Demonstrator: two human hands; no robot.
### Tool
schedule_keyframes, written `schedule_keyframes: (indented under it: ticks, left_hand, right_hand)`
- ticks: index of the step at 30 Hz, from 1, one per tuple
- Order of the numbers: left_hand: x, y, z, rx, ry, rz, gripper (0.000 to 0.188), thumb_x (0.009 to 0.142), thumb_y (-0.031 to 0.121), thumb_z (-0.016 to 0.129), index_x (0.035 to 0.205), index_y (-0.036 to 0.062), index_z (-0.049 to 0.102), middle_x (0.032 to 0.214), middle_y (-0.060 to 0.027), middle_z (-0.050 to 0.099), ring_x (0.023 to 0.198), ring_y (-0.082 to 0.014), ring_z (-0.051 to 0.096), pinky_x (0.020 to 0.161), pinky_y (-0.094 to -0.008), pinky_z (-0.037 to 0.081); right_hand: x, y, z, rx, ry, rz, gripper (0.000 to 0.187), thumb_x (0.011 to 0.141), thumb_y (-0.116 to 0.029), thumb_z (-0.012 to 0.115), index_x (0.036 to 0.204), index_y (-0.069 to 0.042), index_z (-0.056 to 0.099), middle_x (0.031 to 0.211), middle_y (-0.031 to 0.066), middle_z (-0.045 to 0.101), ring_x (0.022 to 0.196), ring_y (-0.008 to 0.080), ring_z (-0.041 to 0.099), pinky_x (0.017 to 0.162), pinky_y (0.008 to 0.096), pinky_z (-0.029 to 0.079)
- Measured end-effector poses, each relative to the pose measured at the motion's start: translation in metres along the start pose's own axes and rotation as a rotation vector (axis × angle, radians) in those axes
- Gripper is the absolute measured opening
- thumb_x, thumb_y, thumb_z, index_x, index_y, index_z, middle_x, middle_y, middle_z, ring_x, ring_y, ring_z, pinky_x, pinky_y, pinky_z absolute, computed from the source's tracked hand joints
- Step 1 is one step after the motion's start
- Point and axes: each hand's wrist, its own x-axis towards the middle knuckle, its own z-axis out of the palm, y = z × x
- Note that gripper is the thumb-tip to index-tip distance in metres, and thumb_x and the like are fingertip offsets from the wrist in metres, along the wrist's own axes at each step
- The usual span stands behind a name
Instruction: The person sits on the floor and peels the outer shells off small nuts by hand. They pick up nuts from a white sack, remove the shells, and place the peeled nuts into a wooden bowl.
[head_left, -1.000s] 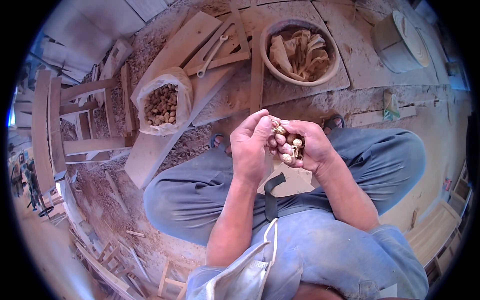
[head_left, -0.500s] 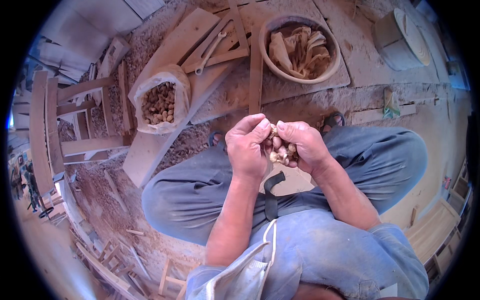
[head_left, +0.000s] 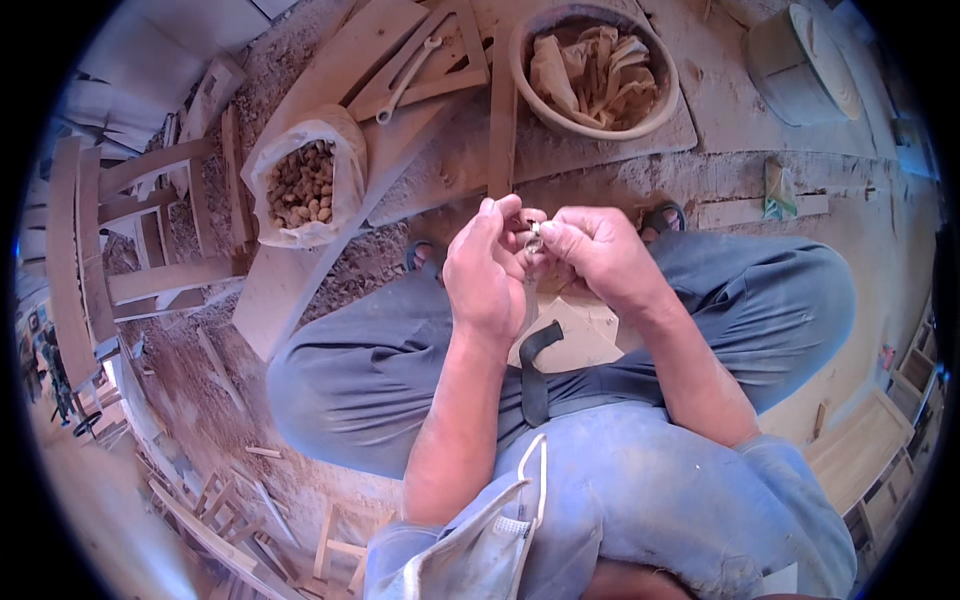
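Note:
In front of my lap my two hands meet at the fingertips. Curled fingers and thumb of my right hand (head_left: 600,250) pinch a small pale piece that looks like a peanut (head_left: 536,240). My left hand (head_left: 487,265) is cupped, palm turned inward, with its fingertips closed against the same piece. Whatever else lies in the palms is hidden. Ahead to the left stands an open white bag (head_left: 350,150) with many brown, peanut-like nuts (head_left: 303,188) inside.
A round basin (head_left: 522,85) holding crumpled brown paper (head_left: 600,75) is at the far middle. A wrench (head_left: 410,80) lies on wooden pieces beside the bag. Wooden frames (head_left: 165,230) stand left. A round drum-like block (head_left: 800,70) sits far right, and a dark strap (head_left: 537,375) crosses my lap.
My hands have drawn slightly away from me. The cluster of pinkish and pale nuts between them no longer shows; only a small pale piece is visible at the fingertips. The whole view has shifted a little.

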Motion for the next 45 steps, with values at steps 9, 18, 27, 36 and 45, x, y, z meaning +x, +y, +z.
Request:
schedule_keyframes:
  ticks: [9, 18, 27, 36, 45]
  left_hand:
    - [-0.017, 0.016, 0.009, 0.146, -0.001, 0.050, 0.032, 0.094, -0.010, 0.045, 0.123, -0.0136, 0.056, 0.113, -0.0223, 0.065, 0.090, -0.0261, 0.070, 0.076, -0.0305, 0.058]
    - [-0.093, 0.053, 0.068, 0.446, -0.661, -0.188, 0.021, 0.089, -0.011, 0.057, 0.105, -0.0221, 0.064, 0.096, -0.0324, 0.071, 0.076, -0.0344, 0.075, 0.066, -0.0337, 0.063]
    - [-0.143, 0.043, 0.034, -0.224, -0.767, -0.491, 0.042, 0.098, 0.011, 0.061, 0.134, -0.0038, 0.045, 0.124, -0.0194, 0.061, 0.104, -0.0372, 0.064, 0.090, -0.0375, 0.053]
    - [-0.128, 0.058, 0.060, -0.034, -1.086, -0.218, 0.037, 0.107, 0.009, 0.043, 0.139, -0.0084, 0.050, 0.120, -0.0272, 0.068, 0.109, -0.0349, 0.070, 0.095, -0.0426, 0.057]
    - [-0.128, 0.064, 0.061, 0.145, -1.022, -0.293, 0.024, 0.095, 0.004, 0.059, 0.117, -0.0048, 0.064, 0.103, -0.0223, 0.071, 0.089, -0.0308, 0.070, 0.079, -0.0377, 0.057]
  right_hand:
    - [0.007, -0.010, -0.020, 0.392, 0.078, 0.060, 0.038, 0.103, -0.038, 0.057, 0.083, -0.005, 0.061, 0.060, 0.0038, 0.057, 0.047, 0.0111, 0.052, 0.038, 0.0226, 0.035]
    - [0.018, 0.004, -0.039, 0.666, 0.148, 0.073, 0.037, 0.102, -0.037, 0.056, 0.086, -0.004, 0.060, 0.066, 0.0038, 0.056, 0.054, 0.0157, 0.054, 0.040, 0.0241, 0.035]
    - [0.024, 0.005, -0.027, 0.660, 0.170, 0.151, 0.037, 0.101, -0.037, 0.057, 0.085, -0.004, 0.059, 0.065, 0.0037, 0.056, 0.053, 0.0168, 0.054, 0.039, 0.0245, 0.035]
    - [0.026, 0.012, -0.025, 0.656, 0.178, 0.189, 0.037, 0.102, -0.038, 0.055, 0.087, -0.004, 0.058, 0.065, 0.0049, 0.057, 0.052, 0.0163, 0.054, 0.038, 0.0244, 0.035]
    - [0.024, 0.005, -0.016, 0.685, 0.107, 0.165, 0.037, 0.102, -0.037, 0.057, 0.085, -0.004, 0.058, 0.065, 0.0055, 0.057, 0.052, 0.0158, 0.054, 0.037, 0.0235, 0.035]
